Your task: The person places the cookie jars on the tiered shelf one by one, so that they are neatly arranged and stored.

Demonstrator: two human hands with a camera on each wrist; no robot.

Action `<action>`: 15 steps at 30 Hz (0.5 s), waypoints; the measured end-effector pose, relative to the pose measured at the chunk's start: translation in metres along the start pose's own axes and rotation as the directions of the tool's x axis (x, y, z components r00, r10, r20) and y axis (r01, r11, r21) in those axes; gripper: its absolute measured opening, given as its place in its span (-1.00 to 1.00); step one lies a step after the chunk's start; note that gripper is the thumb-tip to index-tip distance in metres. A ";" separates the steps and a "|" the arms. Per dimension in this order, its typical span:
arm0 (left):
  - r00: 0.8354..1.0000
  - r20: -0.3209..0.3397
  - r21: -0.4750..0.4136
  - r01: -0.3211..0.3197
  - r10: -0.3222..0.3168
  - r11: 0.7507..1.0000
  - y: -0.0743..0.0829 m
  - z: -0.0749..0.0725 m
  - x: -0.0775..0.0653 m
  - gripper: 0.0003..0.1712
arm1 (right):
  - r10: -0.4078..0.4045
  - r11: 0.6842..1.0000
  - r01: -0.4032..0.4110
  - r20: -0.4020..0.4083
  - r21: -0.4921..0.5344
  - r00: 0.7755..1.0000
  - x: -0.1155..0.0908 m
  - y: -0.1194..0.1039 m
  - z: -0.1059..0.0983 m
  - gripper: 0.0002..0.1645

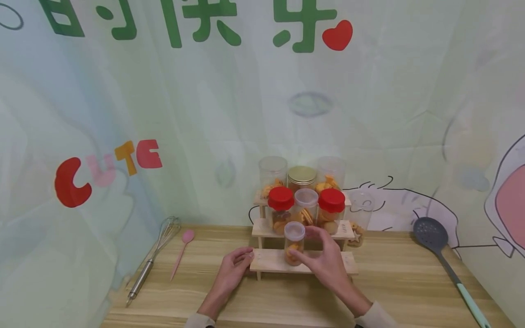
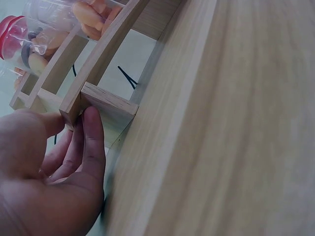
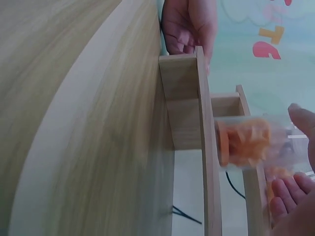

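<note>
A three-tier wooden stand [image 1: 268, 260] holds clear jars of biscuits. On its lowest tier, close over the board, stands a small clear jar [image 1: 295, 231] with orange biscuits inside. My right hand [image 1: 326, 262] curls round this jar, thumb across its front and fingers at its far side. In the right wrist view the jar [image 3: 246, 142] looks blurred between thumb and fingers. My left hand [image 1: 234, 269] pinches the left end of the lowest tier. The left wrist view shows its thumb and fingers [image 2: 93, 132] at the board's corner, beside the support leg [image 2: 109, 101].
Jars with red lids [image 1: 280, 198] and an open-looking jar [image 1: 306, 205] fill the middle tier. A gold-lidded jar [image 1: 301, 175] stands on top between clear jars. Another clear jar [image 1: 361, 218] is right of the stand. Whisk [image 1: 149, 262], pink spoon [image 1: 182, 250] and skimmer [image 1: 432, 234] lie at the sides.
</note>
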State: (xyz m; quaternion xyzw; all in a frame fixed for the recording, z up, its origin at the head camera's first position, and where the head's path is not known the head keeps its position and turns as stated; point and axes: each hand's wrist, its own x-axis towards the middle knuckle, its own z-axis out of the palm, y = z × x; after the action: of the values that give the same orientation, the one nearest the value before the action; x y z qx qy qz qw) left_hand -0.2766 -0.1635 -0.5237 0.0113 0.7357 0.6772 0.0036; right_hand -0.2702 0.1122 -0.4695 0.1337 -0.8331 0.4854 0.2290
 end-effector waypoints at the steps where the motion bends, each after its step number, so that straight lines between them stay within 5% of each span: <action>1: 1.000 0.000 0.001 0.000 0.000 1.000 0.000 0.000 0.000 -0.43 | -0.001 1.000 0.001 -0.003 -0.004 1.000 -0.001 0.001 -0.004 -0.12; 8: 1.000 0.007 -0.006 -0.015 0.015 1.000 0.000 0.001 -0.001 -0.42 | 0.002 1.000 -0.004 -0.057 -0.029 0.998 -0.009 0.015 -0.042 -0.17; 15: 1.000 0.006 -0.024 -0.014 0.014 1.000 0.000 0.001 -0.001 -0.42 | 0.096 0.985 -0.115 -0.144 -0.128 0.985 -0.008 0.037 -0.083 -0.24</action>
State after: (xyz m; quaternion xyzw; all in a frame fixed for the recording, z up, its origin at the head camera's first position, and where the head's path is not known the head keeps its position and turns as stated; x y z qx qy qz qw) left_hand -0.2757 -0.1622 -0.5243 0.0182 0.7276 0.6858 0.0011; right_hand -0.2585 0.2030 -0.4661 0.0398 -0.8524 0.4472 0.2681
